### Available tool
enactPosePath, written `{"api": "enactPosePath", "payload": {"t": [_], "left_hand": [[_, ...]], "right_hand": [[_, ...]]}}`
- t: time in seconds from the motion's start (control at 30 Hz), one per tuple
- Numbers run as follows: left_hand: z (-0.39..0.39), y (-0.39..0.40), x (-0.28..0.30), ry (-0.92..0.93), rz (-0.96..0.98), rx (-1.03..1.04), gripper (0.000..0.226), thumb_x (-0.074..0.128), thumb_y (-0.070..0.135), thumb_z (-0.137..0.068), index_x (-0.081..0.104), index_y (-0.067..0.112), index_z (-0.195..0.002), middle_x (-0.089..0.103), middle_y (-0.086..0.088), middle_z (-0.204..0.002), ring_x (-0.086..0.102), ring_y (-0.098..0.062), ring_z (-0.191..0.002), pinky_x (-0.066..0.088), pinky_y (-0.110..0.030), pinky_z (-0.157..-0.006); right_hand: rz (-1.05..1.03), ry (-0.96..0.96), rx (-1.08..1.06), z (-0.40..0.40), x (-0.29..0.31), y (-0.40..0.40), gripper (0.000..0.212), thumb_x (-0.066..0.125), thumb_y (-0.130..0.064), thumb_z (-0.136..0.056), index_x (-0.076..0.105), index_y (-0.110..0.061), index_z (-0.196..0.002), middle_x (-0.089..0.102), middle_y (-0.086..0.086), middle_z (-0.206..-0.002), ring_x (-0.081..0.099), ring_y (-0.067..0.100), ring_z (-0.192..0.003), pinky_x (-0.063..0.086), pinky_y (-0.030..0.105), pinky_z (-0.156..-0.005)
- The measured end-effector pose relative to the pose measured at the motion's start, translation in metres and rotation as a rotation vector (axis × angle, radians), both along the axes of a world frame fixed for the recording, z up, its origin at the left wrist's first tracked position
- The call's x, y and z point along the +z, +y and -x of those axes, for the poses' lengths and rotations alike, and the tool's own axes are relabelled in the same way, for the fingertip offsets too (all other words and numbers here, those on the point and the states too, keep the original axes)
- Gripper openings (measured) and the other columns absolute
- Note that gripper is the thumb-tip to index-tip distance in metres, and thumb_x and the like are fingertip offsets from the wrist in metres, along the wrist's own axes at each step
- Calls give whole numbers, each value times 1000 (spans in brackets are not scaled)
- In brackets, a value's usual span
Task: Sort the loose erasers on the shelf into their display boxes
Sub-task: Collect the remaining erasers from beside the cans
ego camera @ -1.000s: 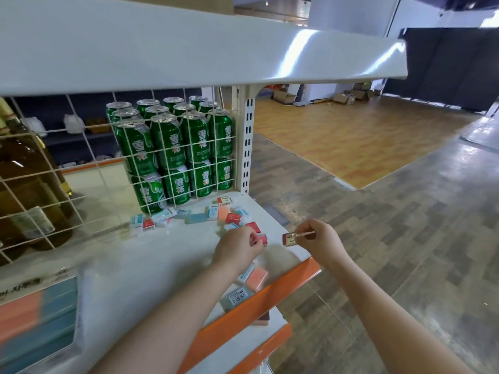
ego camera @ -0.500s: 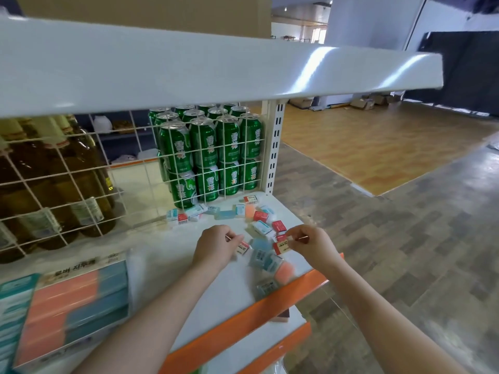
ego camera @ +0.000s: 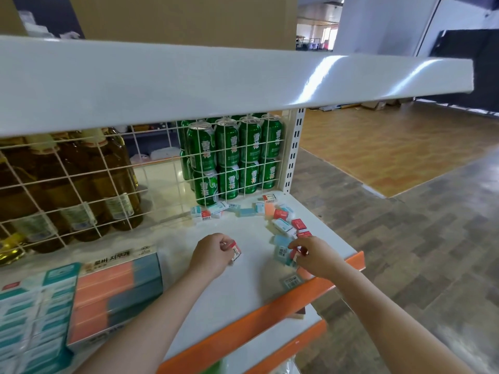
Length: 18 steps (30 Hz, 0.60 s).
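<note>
While most loose erasers (ego camera: 280,224) lie scattered at 1 o'clock on the shelf (ego camera: 251,282), I log early progress: left hand (ego camera: 212,255) grips a red-sleeved eraser (ego camera: 235,251), right hand (ego camera: 316,256) pinches another; display boxes (ego camera: 116,290) sit at 9 o'clock.

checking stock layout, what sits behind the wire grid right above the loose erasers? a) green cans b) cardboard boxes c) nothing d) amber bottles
a: stacked green cans stand behind the wire grid just past the loose erasers; the amber bottles are further left.
</note>
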<state>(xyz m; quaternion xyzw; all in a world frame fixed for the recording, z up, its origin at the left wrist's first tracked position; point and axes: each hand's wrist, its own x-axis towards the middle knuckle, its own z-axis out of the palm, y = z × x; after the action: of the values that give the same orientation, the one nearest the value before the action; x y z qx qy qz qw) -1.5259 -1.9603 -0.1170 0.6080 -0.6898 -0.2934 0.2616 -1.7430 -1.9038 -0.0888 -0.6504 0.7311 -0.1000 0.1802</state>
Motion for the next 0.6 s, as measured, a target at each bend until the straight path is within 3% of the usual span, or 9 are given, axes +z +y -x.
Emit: {"api": "enactPosePath", "payload": {"t": [0.17,0.3,0.4,0.47,0.6], "left_hand": [[-14,5,-1,-16,53,-80,25,54,13,-90,63,13,-114,46,1,-98,61,-20,-91,51,-33,-85],[-18,9,2,-221,1,-181,44,59,32,-89,49,21,-131,55,4,-98,57,-16,-93,44,-27,-79],[-20,11,0,-359,-30,-139,29,56,27,-89,59,18,-116,62,0,-109,58,-19,-99,45,-28,-79],[-24,14,-3,-413,-17,-142,18,52,19,-89,66,15,-99,64,-3,-103,59,-21,-93,45,-29,-71],[-31,19,-3,-269,31,-140,23,44,15,-94,64,12,-105,62,-2,-104,59,-18,-91,43,-26,-72]], "right_hand": [[136,-111,-112,-6,-1,1,18,55,-9,-84,62,-21,-94,63,-1,-99,53,13,-84,41,19,-68],[239,-224,-179,-14,5,4,12,60,-6,-82,57,-18,-83,65,3,-93,59,18,-85,47,27,-73],[250,-267,-191,-18,7,7,15,59,-6,-85,56,-17,-93,63,3,-98,56,16,-86,47,27,-75],[239,-308,-191,-21,7,9,23,57,-4,-87,60,-14,-108,59,0,-99,55,13,-87,45,22,-74],[229,-367,-194,-29,7,12,22,57,-5,-89,63,-10,-109,60,-2,-98,56,12,-89,45,19,-76]]}}
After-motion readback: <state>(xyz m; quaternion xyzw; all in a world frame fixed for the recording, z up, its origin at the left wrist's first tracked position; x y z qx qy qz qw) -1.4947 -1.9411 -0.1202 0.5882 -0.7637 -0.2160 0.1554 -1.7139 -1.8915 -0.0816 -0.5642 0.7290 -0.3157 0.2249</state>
